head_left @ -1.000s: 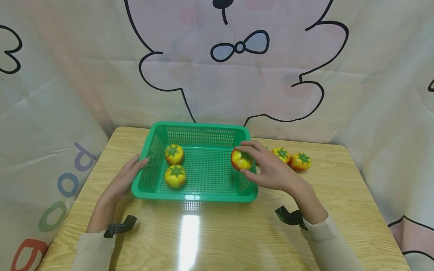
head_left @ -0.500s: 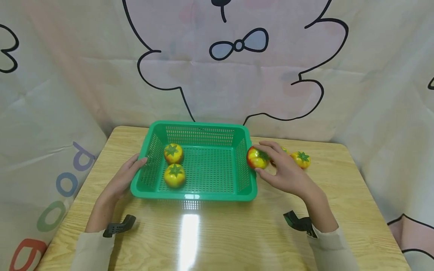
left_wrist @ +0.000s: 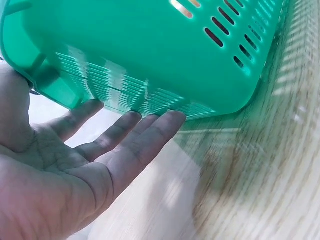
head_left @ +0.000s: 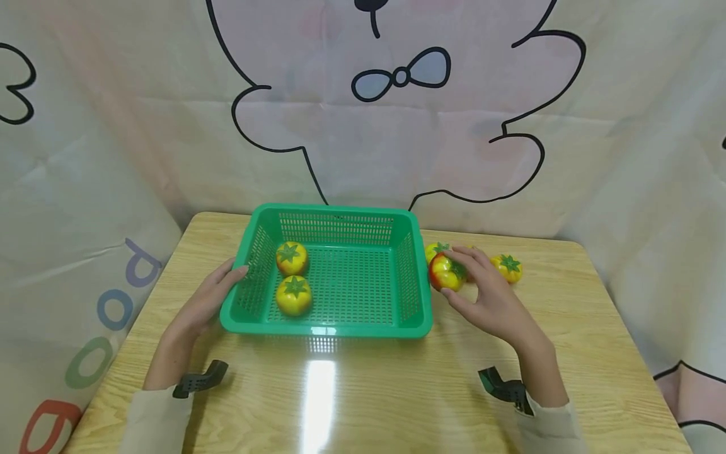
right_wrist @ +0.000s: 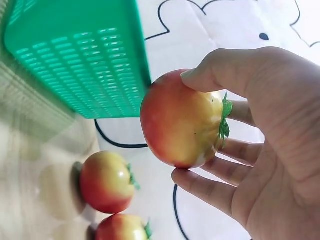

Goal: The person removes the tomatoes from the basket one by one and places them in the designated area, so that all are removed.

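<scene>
Red-yellow fruit [head_left: 445,274] just right of green basket [head_left: 368,331], our right hand [head_left: 499,302] pinching it with thumb and fingers. Left hand [head_left: 205,297] holds basket's left side (helps stop sliding). We should squeeze softly, not bump basket.

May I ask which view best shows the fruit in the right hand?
The right wrist view: the fruit appears large there, its red and yellow side clear, pinched by the right hand. The head view shows it smaller, partly covered by that hand; the left wrist view lacks it.
</scene>
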A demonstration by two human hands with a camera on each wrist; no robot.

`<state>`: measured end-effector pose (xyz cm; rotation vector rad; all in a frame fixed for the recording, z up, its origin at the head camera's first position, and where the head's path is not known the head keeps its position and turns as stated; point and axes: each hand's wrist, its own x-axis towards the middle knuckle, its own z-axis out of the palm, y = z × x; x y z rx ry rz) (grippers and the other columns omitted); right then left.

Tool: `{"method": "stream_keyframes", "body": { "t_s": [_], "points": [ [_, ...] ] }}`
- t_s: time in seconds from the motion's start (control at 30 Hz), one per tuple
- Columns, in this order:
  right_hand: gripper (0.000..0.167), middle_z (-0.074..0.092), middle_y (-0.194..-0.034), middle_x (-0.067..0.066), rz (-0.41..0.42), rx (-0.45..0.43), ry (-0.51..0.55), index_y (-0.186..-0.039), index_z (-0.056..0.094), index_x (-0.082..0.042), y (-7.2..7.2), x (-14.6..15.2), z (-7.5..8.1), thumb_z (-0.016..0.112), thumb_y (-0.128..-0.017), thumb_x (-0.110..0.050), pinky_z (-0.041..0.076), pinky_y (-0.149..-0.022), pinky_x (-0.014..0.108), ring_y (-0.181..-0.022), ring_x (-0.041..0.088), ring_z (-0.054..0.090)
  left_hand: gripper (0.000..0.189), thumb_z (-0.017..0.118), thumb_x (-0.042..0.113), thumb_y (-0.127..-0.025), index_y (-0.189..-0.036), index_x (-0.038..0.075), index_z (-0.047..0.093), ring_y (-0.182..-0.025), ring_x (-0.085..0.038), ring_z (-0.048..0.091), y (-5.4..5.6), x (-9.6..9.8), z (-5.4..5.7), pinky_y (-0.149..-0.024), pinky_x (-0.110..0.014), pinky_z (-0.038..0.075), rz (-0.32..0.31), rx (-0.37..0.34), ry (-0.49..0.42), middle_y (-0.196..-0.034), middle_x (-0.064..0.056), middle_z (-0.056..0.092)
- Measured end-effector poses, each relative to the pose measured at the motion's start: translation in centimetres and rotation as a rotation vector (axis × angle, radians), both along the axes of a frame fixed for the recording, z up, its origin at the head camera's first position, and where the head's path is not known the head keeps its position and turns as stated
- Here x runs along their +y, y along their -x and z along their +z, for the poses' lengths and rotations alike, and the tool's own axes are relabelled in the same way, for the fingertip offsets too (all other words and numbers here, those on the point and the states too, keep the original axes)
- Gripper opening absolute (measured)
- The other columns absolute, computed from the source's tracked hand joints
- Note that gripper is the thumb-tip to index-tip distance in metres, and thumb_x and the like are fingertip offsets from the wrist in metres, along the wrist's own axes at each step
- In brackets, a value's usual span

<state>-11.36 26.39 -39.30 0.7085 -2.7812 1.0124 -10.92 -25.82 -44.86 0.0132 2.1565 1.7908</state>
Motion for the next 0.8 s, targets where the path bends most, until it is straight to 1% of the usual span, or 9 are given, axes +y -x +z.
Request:
{"method": "stream_keyframes", "body": {
  "t_s": [0.13,0.3,0.4,0.53,0.67,0.8],
  "points": [
    [0.063,0.047,-0.157,0.021,-0.008,-0.012,0.039,-0.152,0.054,-0.010,-0.1,0.2,-1.2,0.078,-0.094,-0.007,0.056,-0.101,0.063,-0.139,0.039,0.052,0.071,0.040,0.049,-0.114,-0.170,0.011,0.018,-0.103,-0.021,0.077,0.1,-0.1,0.0,-0.083,-0.041,0.066,-0.017,0.000,-0.003,-0.146,-0.040,0.050],
    [0.062,0.046,-0.158,0.022,-0.029,-0.011,0.023,-0.151,0.054,-0.007,0.1,0.1,-2.5,0.079,-0.093,-0.008,0.056,-0.102,0.062,-0.140,0.040,0.052,0.072,0.040,0.049,-0.114,-0.170,0.010,0.017,-0.102,-0.021,0.078,0.3,-0.3,-0.1,-0.083,-0.041,0.067,-0.029,0.004,0.005,-0.144,-0.040,0.051],
    [0.063,0.045,-0.159,0.022,-0.039,-0.046,0.003,-0.152,0.053,-0.008,0.2,0.0,-3.2,0.079,-0.094,-0.011,0.052,-0.108,0.064,-0.144,0.042,0.049,0.071,0.040,0.048,-0.115,-0.170,0.008,0.018,-0.100,-0.022,0.078,0.2,-0.4,0.0,-0.081,-0.041,0.067,-0.028,0.011,0.010,-0.142,-0.042,0.053],
    [0.065,0.045,-0.160,0.021,-0.040,-0.104,-0.011,-0.153,0.051,-0.008,0.4,-0.1,-4.0,0.078,-0.095,-0.012,0.044,-0.115,0.068,-0.147,0.043,0.046,0.071,0.039,0.047,-0.115,-0.170,0.008,0.018,-0.100,-0.024,0.079,0.2,-0.5,-0.1,-0.081,-0.041,0.067,-0.030,0.016,0.009,-0.140,-0.042,0.054],
    [0.066,0.046,-0.160,0.021,-0.042,-0.109,-0.020,-0.154,0.050,-0.006,0.5,0.0,-4.6,0.079,-0.094,-0.012,0.040,-0.118,0.069,-0.148,0.044,0.045,0.071,0.040,0.048,-0.115,-0.170,0.009,0.019,-0.100,-0.025,0.079,0.2,-0.5,-0.2,-0.081,-0.041,0.067,-0.029,0.018,0.010,-0.139,-0.040,0.055],
    [0.067,0.046,-0.160,0.021,-0.045,-0.115,-0.021,-0.153,0.050,-0.004,0.7,0.1,-5.2,0.079,-0.094,-0.011,0.038,-0.120,0.068,-0.149,0.044,0.044,0.071,0.040,0.048,-0.115,-0.170,0.008,0.018,-0.101,-0.023,0.078,0.3,-0.4,-0.2,-0.082,-0.040,0.067,-0.025,0.017,0.017,-0.142,-0.041,0.054]
  ]
}}
